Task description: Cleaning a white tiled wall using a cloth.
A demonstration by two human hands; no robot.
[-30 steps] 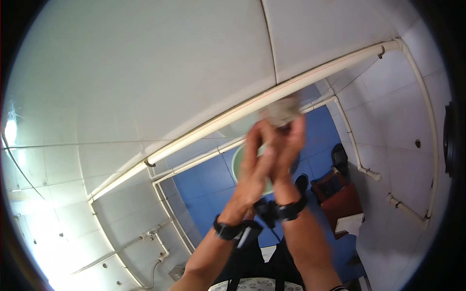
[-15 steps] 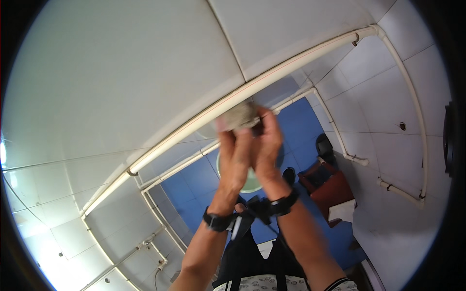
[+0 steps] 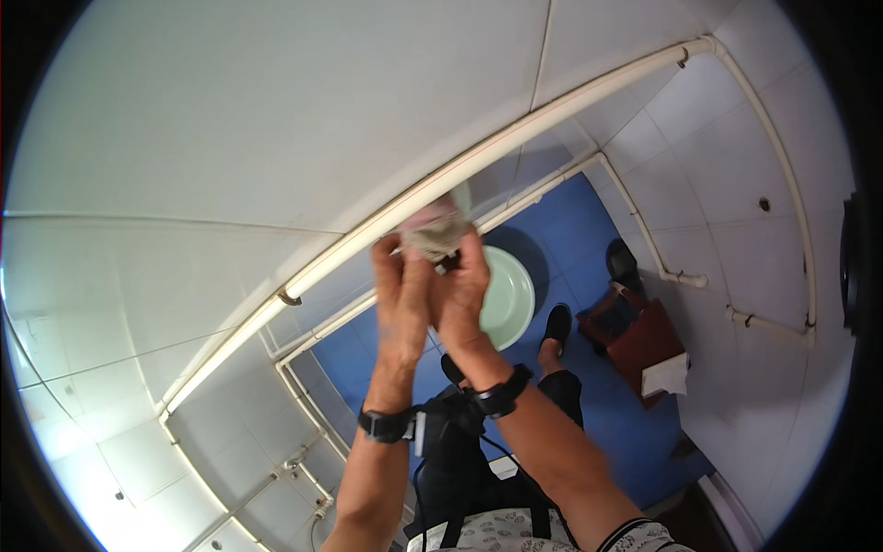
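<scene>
Grey-beige and crumpled, the cloth (image 3: 436, 241) is sitting in a loose bunch, its upper edge blurring into pink, and it's resting up between left hand (image 3: 402, 299) and right hand (image 3: 463, 293).

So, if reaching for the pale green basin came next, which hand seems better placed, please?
Probably the right hand: in the picture it is nearer the pale green basin than the left hand. Both appear to hold the greyish cloth, so the right may need freeing first.

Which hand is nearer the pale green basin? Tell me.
Right. The right hand covers the left edge of the pale green basin in this view; the left hand is farther left.
</scene>
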